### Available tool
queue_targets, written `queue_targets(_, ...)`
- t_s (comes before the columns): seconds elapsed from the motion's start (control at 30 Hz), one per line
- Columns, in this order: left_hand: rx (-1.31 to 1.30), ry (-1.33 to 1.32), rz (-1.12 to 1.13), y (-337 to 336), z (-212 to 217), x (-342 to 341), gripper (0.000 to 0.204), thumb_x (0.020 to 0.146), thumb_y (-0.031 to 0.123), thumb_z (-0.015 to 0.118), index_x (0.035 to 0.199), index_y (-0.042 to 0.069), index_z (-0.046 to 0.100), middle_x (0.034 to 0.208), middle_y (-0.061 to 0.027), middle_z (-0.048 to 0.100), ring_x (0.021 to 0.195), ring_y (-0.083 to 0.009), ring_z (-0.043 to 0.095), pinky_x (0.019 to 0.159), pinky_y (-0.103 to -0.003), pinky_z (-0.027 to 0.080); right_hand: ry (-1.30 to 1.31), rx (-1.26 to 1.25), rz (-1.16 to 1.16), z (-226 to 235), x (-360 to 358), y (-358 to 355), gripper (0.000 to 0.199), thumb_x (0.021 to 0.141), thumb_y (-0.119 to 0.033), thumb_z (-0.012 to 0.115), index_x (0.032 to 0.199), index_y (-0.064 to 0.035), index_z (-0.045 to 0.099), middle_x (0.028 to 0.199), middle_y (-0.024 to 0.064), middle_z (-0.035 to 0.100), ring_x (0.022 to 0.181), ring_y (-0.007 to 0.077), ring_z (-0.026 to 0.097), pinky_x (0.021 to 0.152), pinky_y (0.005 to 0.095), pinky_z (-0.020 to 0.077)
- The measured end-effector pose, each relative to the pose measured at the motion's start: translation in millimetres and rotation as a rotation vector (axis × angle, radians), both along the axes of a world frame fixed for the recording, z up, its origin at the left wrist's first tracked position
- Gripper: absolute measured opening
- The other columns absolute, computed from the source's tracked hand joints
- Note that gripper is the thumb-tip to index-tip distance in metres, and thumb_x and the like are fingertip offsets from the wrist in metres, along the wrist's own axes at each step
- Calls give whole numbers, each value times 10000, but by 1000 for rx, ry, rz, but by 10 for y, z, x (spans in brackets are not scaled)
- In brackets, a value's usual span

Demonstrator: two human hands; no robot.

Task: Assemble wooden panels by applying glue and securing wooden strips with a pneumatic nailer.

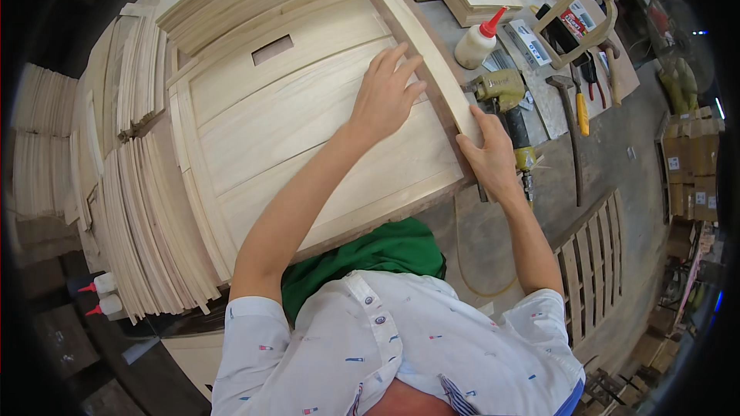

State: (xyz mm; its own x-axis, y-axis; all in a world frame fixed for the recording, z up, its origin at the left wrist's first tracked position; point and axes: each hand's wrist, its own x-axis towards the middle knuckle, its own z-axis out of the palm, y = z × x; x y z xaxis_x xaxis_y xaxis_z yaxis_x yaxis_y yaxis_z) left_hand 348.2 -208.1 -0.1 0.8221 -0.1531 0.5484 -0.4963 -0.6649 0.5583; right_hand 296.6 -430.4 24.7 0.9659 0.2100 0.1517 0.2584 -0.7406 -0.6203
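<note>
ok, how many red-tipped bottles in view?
3: one bottle just right of the strip; an upper bottle and a lower bottle together at the picture's lower left. Others may be hidden.

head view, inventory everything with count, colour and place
Flat slotted wooden panel: 1, pale, centre
Long narrow wooden strip: 1, pale, panel's right edge
Stacked wooden pieces: many, pale, left and top
Plastic bottles with red nozzles: 3, white, upper right, lower left
Pistol-shaped power tool: 1, yellow-green, right
Curved wooden frame: 1, pale, upper right
Long-handled hammer: 1, dark, right
Cardboard boxes: several, brown, far right
Slatted wooden pallet: 1, brown, lower right
Crumpled cloth: 1, green, lower centre
Patterned shirt: 1, white, bottom
Left hand: 1, bare, over panel
Right hand: 1, bare, gripping strip's near end
</note>
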Motion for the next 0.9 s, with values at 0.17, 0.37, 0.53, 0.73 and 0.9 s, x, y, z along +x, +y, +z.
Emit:
queue_targets(0.17,143,48,-31,-53,-54,439,416,912,276,609,1277,81,570,1396,-215,468,1311,-453,376,1071,-494,338,4,-54,33,-94,172,104,545,805,-189,662,1274,41,506,1076,218,573,1004,384,573,857,430,463)
queue_targets(0.37,245,127,-39,-69,-100,633,408,940,308,571,1296,110,561,1405,-200,474,1326,-456,367,1075,-515,333,-28,-65,50,-183,352,171,543,816,-207,647,1281,33,502,1092,223,560,1019,399,566,869,443,460)
queue_targets(0.53,250,92,-17,-18,-226,725,371,927,297,584,1258,129,592,1377,-174,497,1305,-428,394,1042,-512,362,0,-81,55,-197,431,273,540,817,-204,646,1284,25,502,1093,220,552,1023,392,564,869,448,460)
queue_targets(0.73,366,144,-9,20,-221,704,363,949,303,553,1284,165,577,1395,-159,484,1306,-407,396,1060,-493,339,-4,-102,75,-193,420,286,548,807,-199,661,1281,29,506,1081,205,560,1014,381,568,863,444,462)
queue_targets(0.9,474,182,15,52,-146,641,361,951,310,526,1282,176,580,1375,-150,499,1287,-380,416,1054,-482,337,49,-37,98,-127,380,323,537,808,-200,674,1263,46,531,1131,218,566,1066,369,559,902,405,445)
